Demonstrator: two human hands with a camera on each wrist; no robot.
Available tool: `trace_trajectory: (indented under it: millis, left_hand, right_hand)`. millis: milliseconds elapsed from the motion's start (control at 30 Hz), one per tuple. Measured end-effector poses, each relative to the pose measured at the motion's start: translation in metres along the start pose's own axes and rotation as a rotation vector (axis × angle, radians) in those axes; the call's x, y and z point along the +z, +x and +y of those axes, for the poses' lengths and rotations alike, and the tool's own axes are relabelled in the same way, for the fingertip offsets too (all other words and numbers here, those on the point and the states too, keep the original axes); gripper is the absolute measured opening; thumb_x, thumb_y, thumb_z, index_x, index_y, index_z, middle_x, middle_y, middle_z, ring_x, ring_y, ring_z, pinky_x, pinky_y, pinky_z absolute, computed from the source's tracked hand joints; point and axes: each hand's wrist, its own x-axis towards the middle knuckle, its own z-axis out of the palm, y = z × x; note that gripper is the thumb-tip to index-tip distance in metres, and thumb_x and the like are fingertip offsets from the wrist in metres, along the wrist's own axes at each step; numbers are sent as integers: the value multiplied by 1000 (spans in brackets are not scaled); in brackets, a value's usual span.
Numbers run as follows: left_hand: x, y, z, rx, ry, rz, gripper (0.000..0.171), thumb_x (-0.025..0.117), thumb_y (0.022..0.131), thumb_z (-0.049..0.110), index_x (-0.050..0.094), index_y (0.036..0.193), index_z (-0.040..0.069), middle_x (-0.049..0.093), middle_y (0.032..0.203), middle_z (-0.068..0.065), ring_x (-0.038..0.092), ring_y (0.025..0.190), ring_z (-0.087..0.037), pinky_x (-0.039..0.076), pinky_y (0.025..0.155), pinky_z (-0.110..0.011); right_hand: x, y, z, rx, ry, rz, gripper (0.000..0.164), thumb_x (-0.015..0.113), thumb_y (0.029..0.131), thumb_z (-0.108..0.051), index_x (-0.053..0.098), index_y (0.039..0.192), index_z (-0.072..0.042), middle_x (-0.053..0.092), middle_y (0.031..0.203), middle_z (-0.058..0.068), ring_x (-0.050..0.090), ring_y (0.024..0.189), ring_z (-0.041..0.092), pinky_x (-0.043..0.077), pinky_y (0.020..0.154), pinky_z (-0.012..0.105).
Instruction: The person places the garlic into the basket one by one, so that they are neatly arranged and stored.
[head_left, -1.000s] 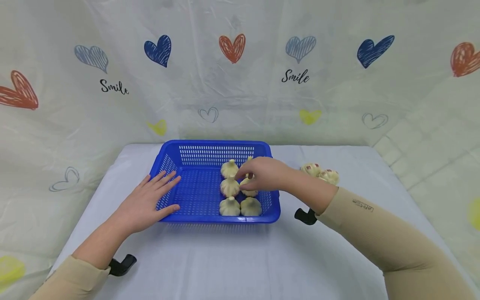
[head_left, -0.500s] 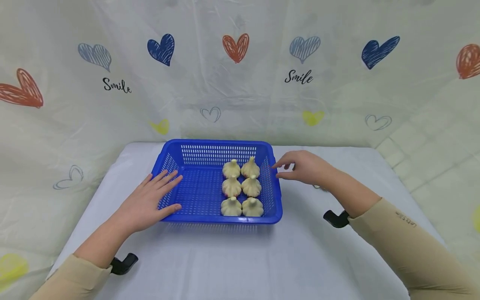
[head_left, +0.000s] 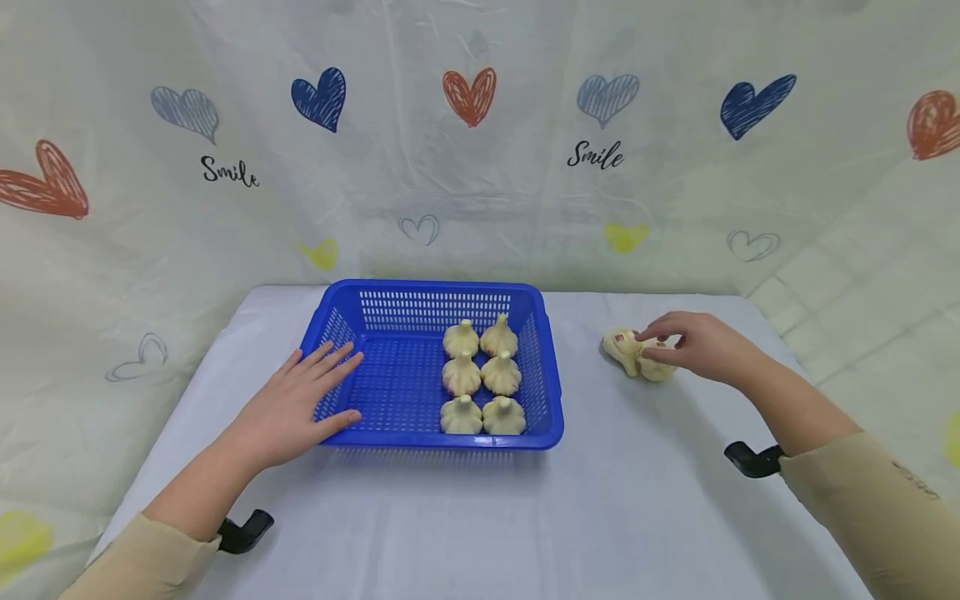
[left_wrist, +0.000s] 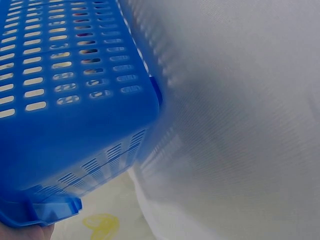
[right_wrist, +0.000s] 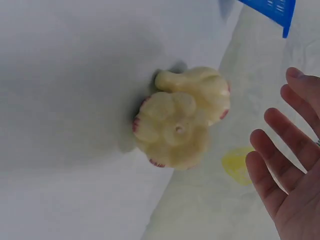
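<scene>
Two garlic bulbs lie side by side on the table right of the basket; the left one (head_left: 621, 348) shows its stem toward the front, and the other (right_wrist: 172, 130) shows its root end in the right wrist view. Over them hovers my right hand (head_left: 701, 346), its fingers loosely bent and apart from the bulbs in the right wrist view. My left hand (head_left: 296, 408) rests with spread fingers on the left rim of the blue plastic basket (head_left: 442, 442). Inside the basket, several garlic bulbs (head_left: 461, 377) stand stem up in two columns along the right side.
A white cloth (head_left: 480, 525) covers the table. Behind it hangs a pale curtain (head_left: 510, 192) printed with hearts and the word Smile. The left wrist view shows the basket's slotted wall (left_wrist: 75, 115) close up.
My right hand has left the bulbs in the basket and moved right, out over the two bulbs on the table. The left hand stays at the rim.
</scene>
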Motion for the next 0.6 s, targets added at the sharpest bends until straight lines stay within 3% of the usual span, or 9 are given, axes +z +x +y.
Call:
trace_trajectory:
  millis: [167,300,600]
  left_hand:
    - [2,-1,-3,18,-3,10,80,51,96,62,24,159,22,20,165,-4,15,150,-35,9,120,-57]
    - [3,-1,-3,19,-7,10,80,49,96,64,24,159,23,20,165,-3,15,150,-35,8,120,-57]
    - [2,-1,-3,10,-6,11,81,46,95,66,24,159,22,20,165,-4,15,151,-34,9,120,-57]
  right_hand:
    - [2,-3,17,6,-16,15,34,72,92,-36,74,116,-13,66,123,10,58,114,32,53,89,49]
    - [4,-1,25,56,-35,23,41,71,91,-40,72,119,-11,64,126,13,58,114,35,51,90,53]
    - [17,13,38,158,-46,-103,67,66,90,-55,62,130,-2,60,128,24,58,108,40,50,83,55]
